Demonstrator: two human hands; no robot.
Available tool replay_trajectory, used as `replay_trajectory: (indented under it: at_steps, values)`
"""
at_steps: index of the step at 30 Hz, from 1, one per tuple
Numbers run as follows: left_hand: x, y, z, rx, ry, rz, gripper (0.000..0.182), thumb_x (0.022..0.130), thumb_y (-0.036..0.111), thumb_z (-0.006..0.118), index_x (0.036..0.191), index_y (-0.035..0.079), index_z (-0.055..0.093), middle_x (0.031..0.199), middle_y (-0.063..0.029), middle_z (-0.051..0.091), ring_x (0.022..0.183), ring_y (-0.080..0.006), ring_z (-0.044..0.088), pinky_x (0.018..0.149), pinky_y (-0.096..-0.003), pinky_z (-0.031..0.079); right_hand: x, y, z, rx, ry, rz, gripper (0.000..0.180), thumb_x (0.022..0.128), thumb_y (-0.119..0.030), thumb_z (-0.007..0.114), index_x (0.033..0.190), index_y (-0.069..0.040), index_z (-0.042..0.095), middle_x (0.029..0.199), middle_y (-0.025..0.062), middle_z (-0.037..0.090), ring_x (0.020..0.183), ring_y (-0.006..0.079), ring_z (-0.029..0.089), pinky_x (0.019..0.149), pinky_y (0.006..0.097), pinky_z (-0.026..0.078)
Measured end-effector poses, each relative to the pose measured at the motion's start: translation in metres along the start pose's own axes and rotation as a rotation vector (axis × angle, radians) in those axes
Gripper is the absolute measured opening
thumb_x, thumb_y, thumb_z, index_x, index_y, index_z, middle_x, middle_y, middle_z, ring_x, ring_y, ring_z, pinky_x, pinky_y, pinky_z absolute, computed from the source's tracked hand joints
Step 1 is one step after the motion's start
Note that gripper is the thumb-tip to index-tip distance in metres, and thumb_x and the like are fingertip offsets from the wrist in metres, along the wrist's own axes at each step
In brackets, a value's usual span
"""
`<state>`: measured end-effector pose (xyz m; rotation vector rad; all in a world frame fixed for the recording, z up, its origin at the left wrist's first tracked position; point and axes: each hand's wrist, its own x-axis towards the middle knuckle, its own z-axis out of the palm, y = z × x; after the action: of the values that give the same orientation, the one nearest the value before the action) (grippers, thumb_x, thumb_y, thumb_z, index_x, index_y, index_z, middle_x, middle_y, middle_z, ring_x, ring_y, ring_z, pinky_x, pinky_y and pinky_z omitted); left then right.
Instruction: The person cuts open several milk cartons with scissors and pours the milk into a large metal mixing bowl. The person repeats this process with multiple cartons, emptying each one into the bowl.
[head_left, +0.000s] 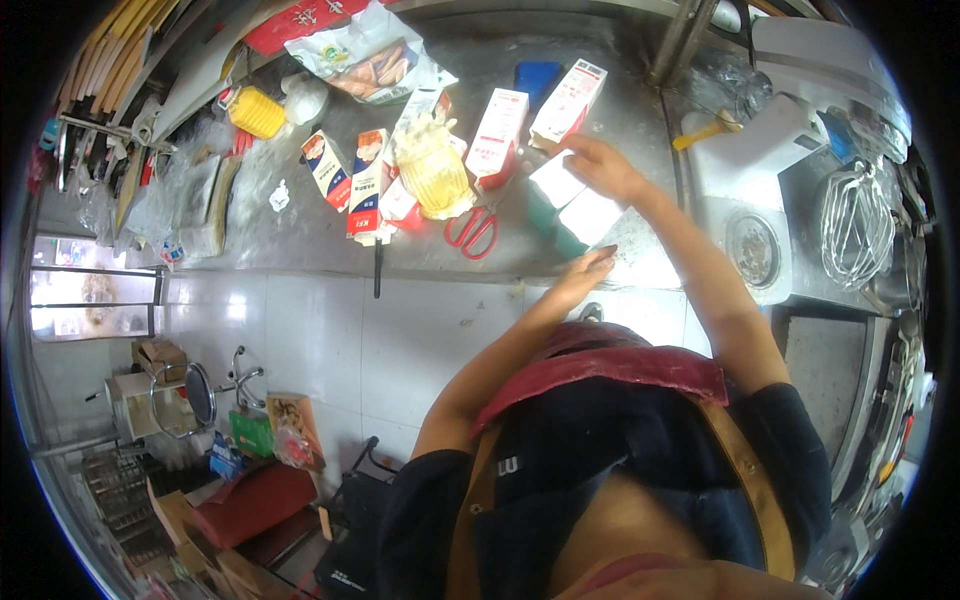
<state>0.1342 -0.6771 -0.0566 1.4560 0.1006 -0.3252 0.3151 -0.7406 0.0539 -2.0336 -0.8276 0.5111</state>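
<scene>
Two green-sided boxes with glare-white tops stand side by side near the counter's front edge, the left-hand box (557, 182) and the nearer box (590, 217). My right hand (600, 166) lies over their far side, fingers bent onto the left-hand box; its grip underneath is hidden. Beside the nearer box's front corner is my left hand (583, 276), fingers extended and slightly apart. Red-handled scissors (474, 231) lie to the left. Beyond them are a red-and-white carton (498, 139), another such carton (570, 101) leaning back, and a clear bag of pale yellow stuff (433, 172).
Blue-and-red cartons (367, 184) stand left of the bag, a black handle (377, 270) jutting over the edge. Farther back are a printed plastic bag (375, 60) and a yellow-filled jug (256, 112). To the right are a scale (752, 251) and wire whisks (859, 225).
</scene>
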Motion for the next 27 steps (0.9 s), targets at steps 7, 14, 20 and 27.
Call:
replay_trajectory:
  at_steps: [7,14,20,27]
  values:
    - [-0.023,0.004,-0.039,0.025,0.065,0.029,0.044,0.105,0.035,0.047,0.125,0.002,0.067,0.124,-0.0112,0.067,0.115,-0.0203,0.06,0.105,-0.0351,0.04,-0.041,0.032,0.016,-0.064,0.431,0.047,0.031,0.092,-0.024,0.054,0.112,-0.003,0.064,0.106,0.0211,0.063,0.097,0.036,0.063,0.086,0.0418,0.049]
    - [-0.017,-0.028,-0.088,0.321,0.461,-0.021,0.043,0.097,0.031,0.055,0.124,-0.003,0.061,0.13,-0.0236,0.061,0.122,-0.0345,0.058,0.102,-0.0418,0.043,-0.104,0.014,0.014,-0.075,0.448,0.257,0.037,0.092,-0.03,0.057,0.115,-0.002,0.064,0.094,0.0168,0.066,0.084,0.0313,0.065,0.078,0.0408,0.05]
    - [-0.015,0.014,-0.083,0.374,0.479,-0.011,0.042,0.096,0.027,0.058,0.125,-0.004,0.055,0.126,-0.0224,0.06,0.117,-0.0328,0.058,0.099,-0.0409,0.044,-0.115,0.015,0.003,0.019,0.39,0.282,0.044,0.093,-0.035,0.06,0.12,0.0,0.063,0.075,0.0125,0.064,0.068,0.0234,0.063,0.069,0.0369,0.05]
    - [-0.02,-0.002,-0.073,0.045,0.669,0.009,0.037,0.099,0.027,0.059,0.123,0.0,0.058,0.118,-0.014,0.062,0.111,-0.0238,0.057,0.098,-0.036,0.043,-0.093,0.068,-0.007,0.525,0.31,0.318,0.053,0.099,-0.046,0.051,0.122,0.0,0.064,0.098,0.0088,0.066,0.091,0.0192,0.062,0.081,0.0345,0.048]
